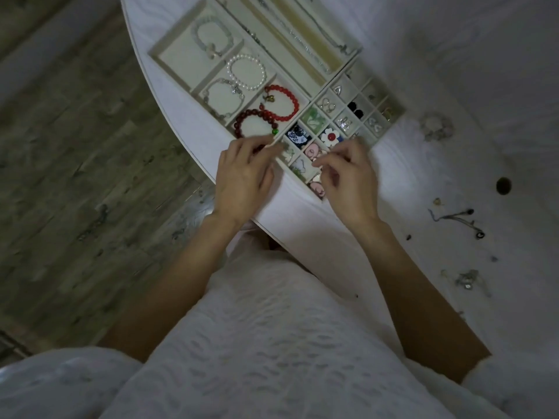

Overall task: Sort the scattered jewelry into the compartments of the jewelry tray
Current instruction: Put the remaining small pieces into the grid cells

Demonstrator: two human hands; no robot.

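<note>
The cream jewelry tray (311, 97) lies at the table's rounded left edge. Its large compartments hold a red bead bracelet (292, 107), a dark red bracelet (242, 120), a pearl bracelet (246, 71) and a silver chain bracelet (223, 98). The small compartments hold earrings, among them a white flower (331, 137). My left hand (245, 176) reaches over the tray's near corner, its blurred fingers fairly straight beside the dark red bracelet. My right hand (348, 176) hovers over the nearest small compartments. Its thumb and forefinger pinch a tiny pale piece above a pink earring (313, 150).
Loose jewelry lies on the white table to the right: a clear beaded piece (435, 127), a dark cord necklace (456, 219) and silver bits (467, 281). A dark round hole (503, 186) is in the tabletop. Wooden floor lies to the left.
</note>
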